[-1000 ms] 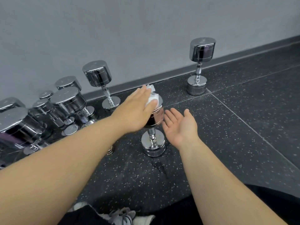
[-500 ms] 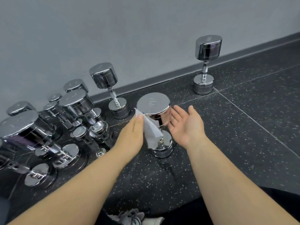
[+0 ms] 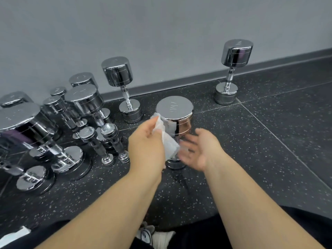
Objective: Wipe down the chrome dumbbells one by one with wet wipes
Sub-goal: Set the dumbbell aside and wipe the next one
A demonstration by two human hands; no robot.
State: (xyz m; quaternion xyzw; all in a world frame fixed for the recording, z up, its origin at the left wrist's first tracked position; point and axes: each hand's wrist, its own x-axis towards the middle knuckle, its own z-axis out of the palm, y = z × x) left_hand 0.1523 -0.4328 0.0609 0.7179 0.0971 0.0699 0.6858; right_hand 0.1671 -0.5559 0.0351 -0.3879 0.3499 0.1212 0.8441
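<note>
**Colleague:** Which dumbbell do you work on, and where is it?

**Me:** The dumbbell (image 3: 173,109) stands on its end on the floor (image 3: 260,150), directly in front of me, between my two hands. I see the flat top of its upper head. The lower head is mostly hidden behind the hands.

**Colleague:** And your grip?

**Me:** My left hand (image 3: 145,142) pinches the wet wipe (image 3: 168,141) between thumb and fingers and lays it against the left side of the upper head. The free end hangs down toward the handle. My right hand (image 3: 199,150) is spread with straight fingers and holds nothing, just beside the lower part. It is blurred, so I cannot tell if it touches the metal.

**Colleague:** How will the thing handle?

**Me:** I judge it heavy and fully rigid. The polished chrome will be slippery once it is wet. Standing on one end, it may tip if I push high on its side. I would steady it at the handle, or press flat on top. The wipe is thin, soft and limp, so I should keep it bunched.

**Colleague:** What is around?

**Me:** A second dumbbell (image 3: 124,87) stands just behind on the left. A third dumbbell (image 3: 231,69) stands well apart on the right, near the wall (image 3: 161,33). A crowded group of dumbbells (image 3: 53,126) fills the far left.
</note>
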